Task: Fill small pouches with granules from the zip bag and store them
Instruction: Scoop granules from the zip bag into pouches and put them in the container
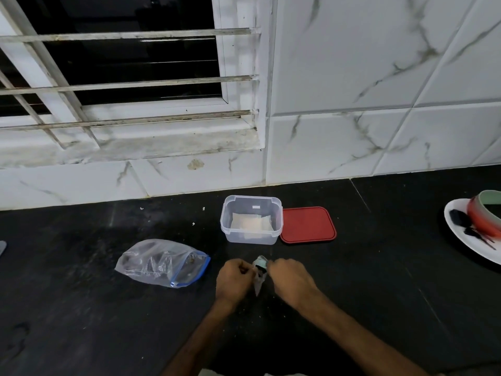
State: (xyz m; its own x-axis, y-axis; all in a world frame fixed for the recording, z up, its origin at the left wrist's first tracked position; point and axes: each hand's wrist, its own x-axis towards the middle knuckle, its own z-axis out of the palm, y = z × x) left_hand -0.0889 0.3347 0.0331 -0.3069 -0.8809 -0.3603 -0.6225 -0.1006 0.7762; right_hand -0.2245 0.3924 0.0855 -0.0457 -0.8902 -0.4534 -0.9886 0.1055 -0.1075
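Just below the middle of the frame, both hands are close together and clamped on one small pouch [259, 270]. The left hand [235, 278] pinches its left edge and the right hand [290, 278] pinches its upper right corner, so the pouch hangs between them just above the dark desk [379, 280]. The pouch is blurred. Something dark shows inside it, but whether its mouth is open or pressed closed cannot be told. The step in hand looks like working that mouth, either spreading it for filling or sealing it. In either case the mouth should stay uppermost and the pinches should sit on the top edge, so the granules settle to the bottom and do not spill onto the desk. The zip bag [162, 263] lies slack to the left of the hands, its blue-edged opening turned toward them, and it looks almost empty. If more granules are needed, tipping that opening straight over the pouch would be the tidy way. Above the hands stands the clear storage container [249, 238], with pale pouches [250, 222] lying flat in it. Its red lid [307, 225] is off and touches its right side, so a finished pouch can go straight in. A white plate [461, 244] carrying a bowl [485, 215] sits at the right edge of the frame, well apart from the work.
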